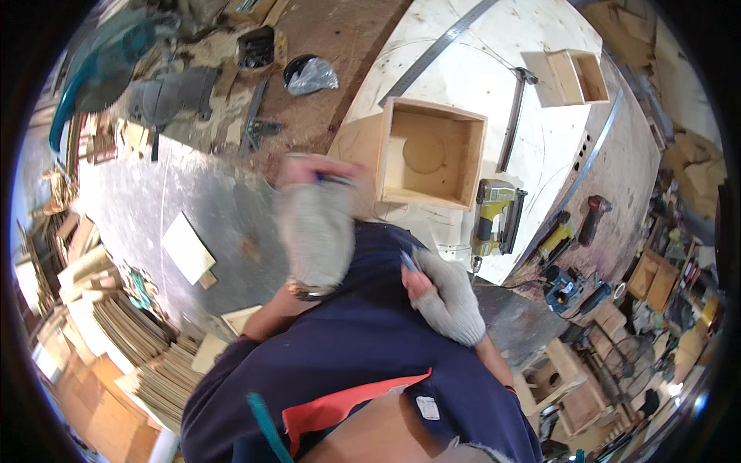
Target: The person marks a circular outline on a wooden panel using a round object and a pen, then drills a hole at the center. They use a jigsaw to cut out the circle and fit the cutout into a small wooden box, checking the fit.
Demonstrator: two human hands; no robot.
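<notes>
A fingerless grey-white knit glove covers my left hand (318,224), raised over the metal table and smeared by motion. A dark blue bit shows at its fingers, too blurred to name. My right hand (448,297), gloved the same way, is close to my body with fingers closed around a slim pale-blue pen-like thing (407,261). Beyond the hands, an open wooden box (432,154) with a round mark on its inner panel rests on the white board (455,77). A green and black nail gun (496,217) lies to the right of that box.
A smaller wooden box (579,77), a steel ruler (440,50) and a dark metal bar (515,119) lie on the board. At right are a red-black power tool (594,220) and a blue tool (563,289). A saw (108,73) stands far left; stacked wood strips (135,332) lie near left.
</notes>
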